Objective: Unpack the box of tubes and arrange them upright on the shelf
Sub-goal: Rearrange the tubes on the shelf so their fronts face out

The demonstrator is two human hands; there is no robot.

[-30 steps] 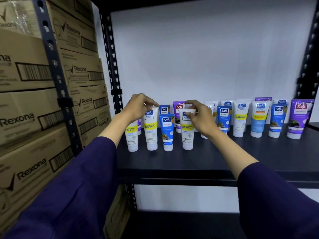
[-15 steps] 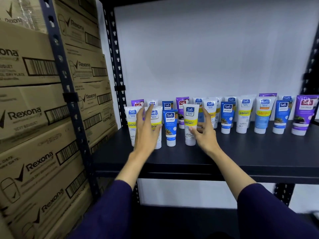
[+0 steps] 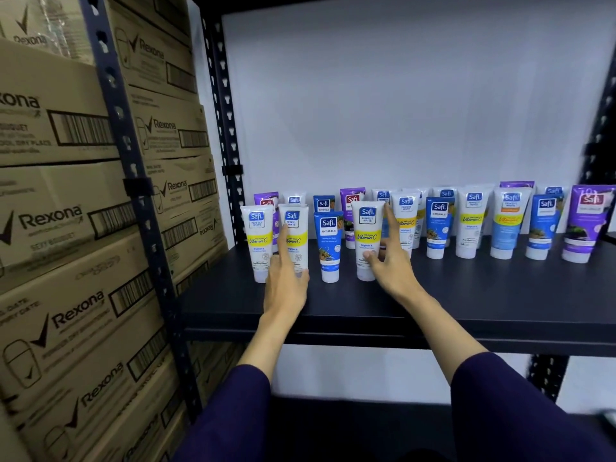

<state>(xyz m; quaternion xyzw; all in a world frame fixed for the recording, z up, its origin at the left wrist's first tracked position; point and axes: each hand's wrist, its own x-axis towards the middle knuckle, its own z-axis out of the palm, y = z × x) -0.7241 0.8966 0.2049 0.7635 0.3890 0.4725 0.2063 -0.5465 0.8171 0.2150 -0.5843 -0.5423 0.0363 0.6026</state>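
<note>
Many Safi tubes stand upright, caps down, in two rows on the dark shelf (image 3: 466, 295). My left hand (image 3: 286, 281) lies against the front of a white and yellow tube (image 3: 296, 228), the second from the left in the front row, with its fingers spread. My right hand (image 3: 390, 265) holds another white and yellow tube (image 3: 366, 228), thumb low on its front and fingers behind its right side. A blue tube (image 3: 329, 241) stands between the two. A further white and yellow tube (image 3: 257, 238) stands at the far left. No unpacking box is in view.
Stacked Rexona cartons (image 3: 66, 228) fill the rack bay on the left, behind a dark perforated post (image 3: 133, 161). A large purple tube (image 3: 586, 225) stands at the row's right end. A white wall backs the shelf, and the shelf's front strip is bare.
Both hands came down from the tube tops to the lower bodies of the same two tubes. The view has moved closer and slightly lower.
</note>
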